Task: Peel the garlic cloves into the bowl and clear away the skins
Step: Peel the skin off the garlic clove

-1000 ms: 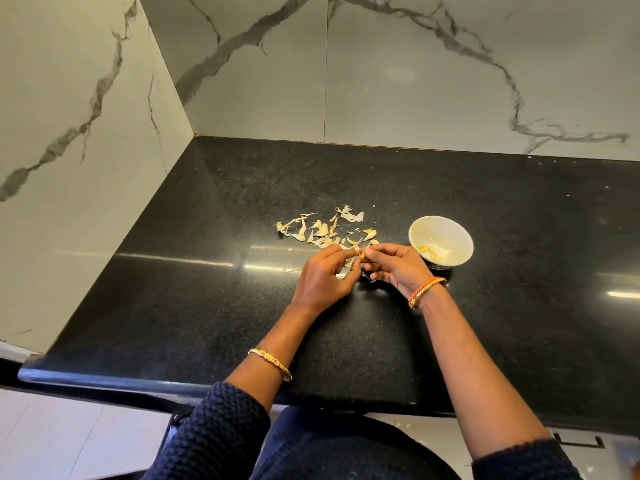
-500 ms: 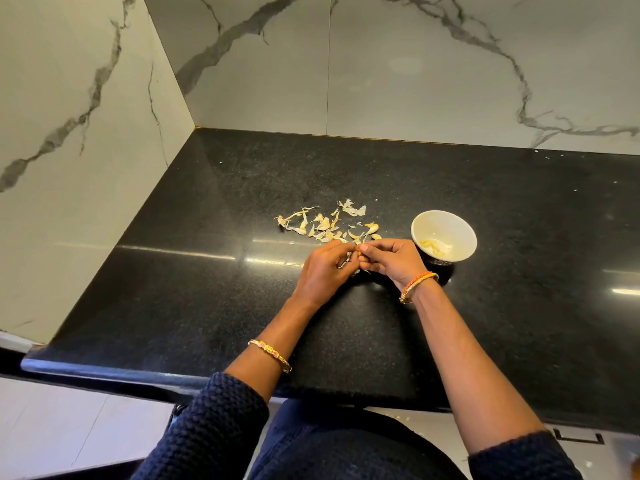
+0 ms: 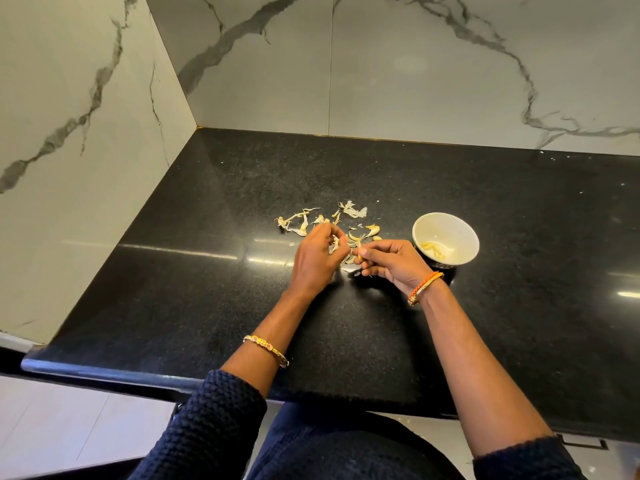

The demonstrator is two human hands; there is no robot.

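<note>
A small white bowl (image 3: 457, 226) with a few peeled garlic cloves (image 3: 433, 250) inside stands on the black counter, right of my hands. Loose garlic skins (image 3: 353, 211) lie scattered just behind my hands. My right hand (image 3: 393, 263) pinches a garlic clove (image 3: 360, 258) between thumb and fingertips, close to the bowl's left side. My left hand (image 3: 317, 256) pinches a strip of pale skin (image 3: 334, 244) a short way left of the clove. Most of the clove is hidden by my fingers.
The black stone counter (image 3: 519, 323) runs into a corner of white marble walls (image 3: 398, 64) at the back and left. Its rounded front edge (image 3: 104, 372) lies near my body. Light reflections streak the surface.
My hands were joined on the clove; now they have drawn apart, the left hand pulling a strip of skin away to the left while the right keeps the clove.
</note>
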